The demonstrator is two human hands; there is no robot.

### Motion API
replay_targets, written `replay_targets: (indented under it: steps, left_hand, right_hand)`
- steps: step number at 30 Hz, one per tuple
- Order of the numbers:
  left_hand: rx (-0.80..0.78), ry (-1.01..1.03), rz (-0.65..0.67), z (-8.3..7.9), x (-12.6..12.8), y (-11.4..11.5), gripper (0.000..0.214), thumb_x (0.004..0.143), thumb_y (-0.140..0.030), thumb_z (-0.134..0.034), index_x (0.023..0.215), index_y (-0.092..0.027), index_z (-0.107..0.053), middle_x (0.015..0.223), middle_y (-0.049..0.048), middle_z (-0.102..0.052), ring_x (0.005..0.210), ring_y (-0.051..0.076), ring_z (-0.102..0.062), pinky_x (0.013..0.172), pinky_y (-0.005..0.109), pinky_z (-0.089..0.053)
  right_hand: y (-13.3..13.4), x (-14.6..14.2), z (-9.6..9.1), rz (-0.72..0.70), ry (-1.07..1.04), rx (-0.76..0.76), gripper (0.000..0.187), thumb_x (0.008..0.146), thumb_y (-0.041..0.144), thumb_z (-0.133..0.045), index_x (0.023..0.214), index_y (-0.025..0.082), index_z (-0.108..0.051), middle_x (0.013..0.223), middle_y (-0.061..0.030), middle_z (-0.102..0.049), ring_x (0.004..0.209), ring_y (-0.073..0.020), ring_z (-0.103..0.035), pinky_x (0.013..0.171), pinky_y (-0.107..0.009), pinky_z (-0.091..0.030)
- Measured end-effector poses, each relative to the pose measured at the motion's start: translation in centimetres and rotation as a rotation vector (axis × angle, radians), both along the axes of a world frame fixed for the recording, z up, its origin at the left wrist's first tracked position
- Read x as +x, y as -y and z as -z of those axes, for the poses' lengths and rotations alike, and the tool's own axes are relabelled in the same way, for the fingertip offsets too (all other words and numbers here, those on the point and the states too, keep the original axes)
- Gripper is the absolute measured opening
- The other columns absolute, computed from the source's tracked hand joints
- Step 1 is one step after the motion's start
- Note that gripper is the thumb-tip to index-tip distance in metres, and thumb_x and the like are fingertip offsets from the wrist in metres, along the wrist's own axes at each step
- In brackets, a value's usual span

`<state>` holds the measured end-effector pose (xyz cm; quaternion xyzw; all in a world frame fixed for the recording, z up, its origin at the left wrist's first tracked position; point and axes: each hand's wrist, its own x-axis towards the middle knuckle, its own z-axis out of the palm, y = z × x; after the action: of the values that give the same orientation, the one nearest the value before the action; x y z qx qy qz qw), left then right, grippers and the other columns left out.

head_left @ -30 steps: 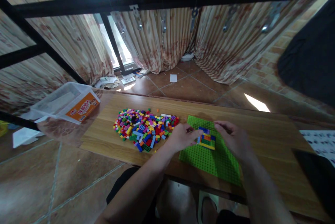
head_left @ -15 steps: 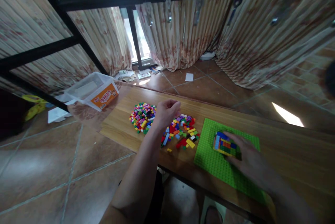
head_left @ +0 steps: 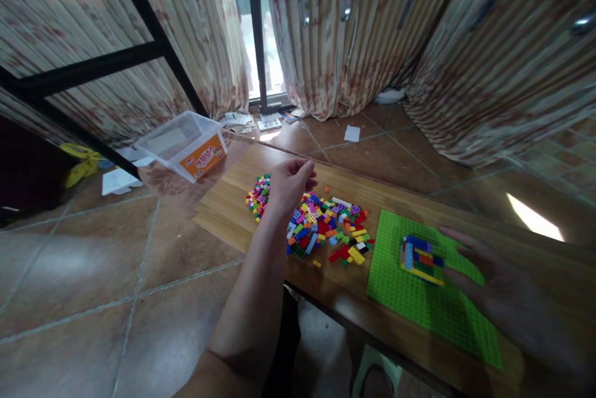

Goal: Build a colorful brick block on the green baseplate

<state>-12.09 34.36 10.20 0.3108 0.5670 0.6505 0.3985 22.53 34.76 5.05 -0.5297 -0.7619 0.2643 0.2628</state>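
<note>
Bricks [head_left: 326, 233] loose on table [head_left: 223, 212]; clear tub [head_left: 184, 143] apart.

Bare desk [head_left: 223, 215] left of brick pile [head_left: 326, 233] & behind green baseplate [head_left: 419, 308]. Pile fills gap btwn left hand [head_left: 288, 184] & baseplate. Plastic tub [head_left: 184, 144] at desk's left end; black frame bar [head_left: 153, 50] overhead.
</note>
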Motion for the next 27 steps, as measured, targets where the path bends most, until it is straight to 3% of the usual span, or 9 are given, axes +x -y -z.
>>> replay_targets:
  steps: [4, 11, 15, 20, 27]
  left_hand:
    - [0.009, 0.011, -0.027, -0.1, -0.5, 0.2, 0.017, 0.080, -0.029, -0.069, 0.075, -0.013, -0.062, 0.063, -0.0019, -0.061, 0.049, 0.006, -0.057, 0.050, 0.016, -0.045]
    - [-0.012, 0.009, -0.035, -0.3, -1.0, 0.3, 0.013, 0.083, -0.024, -0.066, 0.076, -0.012, -0.063, 0.062, -0.0028, -0.061, 0.046, 0.003, -0.054, 0.048, 0.014, -0.042]
    - [-0.018, 0.009, -0.035, -0.5, -1.1, 0.4, 0.012, 0.085, -0.021, -0.063, 0.076, -0.013, -0.063, 0.063, -0.0025, -0.062, 0.048, 0.004, -0.055, 0.049, 0.014, -0.043]
    - [-0.032, 0.021, -0.042, -0.6, -1.1, 0.5, 0.012, 0.084, -0.020, -0.065, 0.075, -0.013, -0.062, 0.063, -0.0022, -0.062, 0.049, 0.004, -0.056, 0.049, 0.014, -0.043]
    - [-0.017, 0.036, -0.047, -0.6, -1.4, 0.7, 0.013, 0.084, -0.019, -0.064, 0.074, -0.012, -0.062, 0.061, -0.0025, -0.061, 0.046, 0.003, -0.053, 0.049, 0.014, -0.043]
  right_hand:
    - [0.2, -2.6, -0.9, 0.160, -0.082, -0.014, 0.047, 0.074, 0.063, -0.061, 0.113, 0.035, -0.066, 0.113, -0.0045, -0.070, 0.109, -0.0359, -0.064, 0.096, -0.059, -0.051]
    - [-1.2, -2.2, 2.3, -0.170, 0.220, 0.084, 0.071, 0.070, 0.061, -0.065, 0.131, 0.026, -0.056, 0.131, -0.0125, -0.061, 0.115, -0.0396, -0.059, 0.095, -0.062, -0.048]
    - [-1.5, -1.5, 3.5, -0.196, 0.308, 0.078, 0.070, 0.073, 0.056, -0.063, 0.134, 0.024, -0.053, 0.126, -0.0144, -0.062, 0.109, -0.0381, -0.061, 0.091, -0.058, -0.050]
    - [-1.7, -1.4, 3.3, -0.213, 0.351, 0.009, 0.068, 0.074, 0.052, -0.063, 0.136, 0.025, -0.052, 0.126, -0.0128, -0.063, 0.107, -0.0352, -0.063, 0.088, -0.052, -0.053]
    - [-1.9, -1.1, 3.4, -0.215, 0.364, -0.053, 0.076, 0.076, 0.052, -0.062, 0.144, 0.027, -0.041, 0.135, -0.0126, -0.057, 0.113, -0.0339, -0.061, 0.093, -0.052, -0.051]
